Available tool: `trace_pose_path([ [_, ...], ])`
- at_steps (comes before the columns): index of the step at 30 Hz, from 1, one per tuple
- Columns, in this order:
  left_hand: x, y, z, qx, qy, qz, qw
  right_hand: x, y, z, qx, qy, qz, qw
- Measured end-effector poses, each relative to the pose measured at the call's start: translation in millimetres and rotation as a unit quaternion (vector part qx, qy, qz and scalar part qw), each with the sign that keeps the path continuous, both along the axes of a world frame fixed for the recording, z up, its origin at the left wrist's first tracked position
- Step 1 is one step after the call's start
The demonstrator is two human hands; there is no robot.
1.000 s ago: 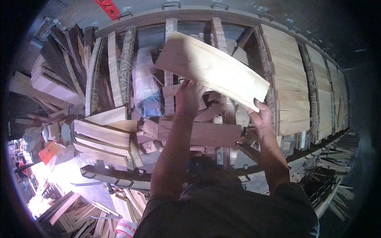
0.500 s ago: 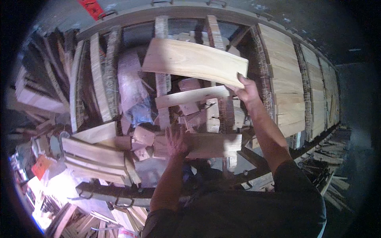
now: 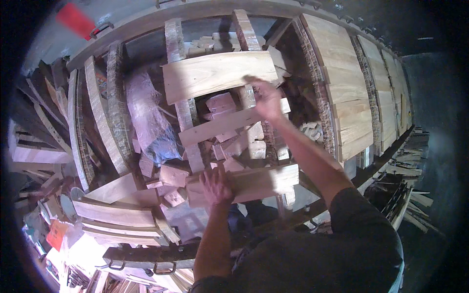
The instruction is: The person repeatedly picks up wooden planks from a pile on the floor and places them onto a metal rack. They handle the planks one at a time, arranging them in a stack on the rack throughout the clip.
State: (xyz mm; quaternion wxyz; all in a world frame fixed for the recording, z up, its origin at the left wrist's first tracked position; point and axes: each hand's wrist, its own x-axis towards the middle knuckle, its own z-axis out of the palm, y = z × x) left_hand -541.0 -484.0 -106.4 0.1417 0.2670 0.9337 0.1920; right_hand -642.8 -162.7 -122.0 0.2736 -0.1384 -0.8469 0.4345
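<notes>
A wide pale wooden board (image 3: 215,73) lies across two crossbars at the far side of the frame. My right hand (image 3: 267,100) is at its right end, fingers stretched over the edge and slightly blurred, not wrapped round it. Under that wrist passes a narrow wooden strip (image 3: 217,126), which also spans the crossbars. My left hand (image 3: 216,186) rests with spread fingers on the left part of a nearer plank (image 3: 261,183).
Wood offcuts (image 3: 173,177) and a clear plastic bundle (image 3: 146,112) lie below the crossbars. Stacked boards (image 3: 117,215) are at the near left. On the right, rows of flat boards (image 3: 344,93) cover the frame (image 3: 141,22). Scrap wood is heaped beyond both sides.
The wide board, earlier held raised in my right hand, has come down onto the crossbars. My right hand's fingers have loosened from it. My left hand stays on the near plank; the view has shifted.
</notes>
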Motion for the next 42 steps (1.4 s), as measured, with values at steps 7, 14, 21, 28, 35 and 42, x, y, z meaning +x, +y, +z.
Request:
trace_pose_path([
  [7, 1, 4, -1, -0.016, 0.035, -0.016, 0.999, -81, -53, 12, 0.454, -0.179, 0.137, 0.862],
  [14, 1, -5, -11, -0.013, 0.007, -0.009, 1.0, -159, -8, 100, 0.278, -0.37, 0.193, 0.865],
  [21, -1, 2, -1, -0.004, 0.036, -0.006, 0.999, -148, 19, 48, 0.252, -0.223, 0.099, 0.936],
  [28, -1, 6, 1, 0.019, 0.035, 0.009, 0.999, -26, -107, -57, -0.228, -0.115, 0.038, 0.966],
  [35, 0, -4, 3, 0.006, 0.065, -0.02, 0.998, -71, -81, -40, -0.729, -0.03, -0.157, 0.665],
  [42, -1, -3, -6, -0.004, -0.019, -0.018, 1.0, -115, -68, -44, -0.7, -0.025, -0.194, 0.687],
])
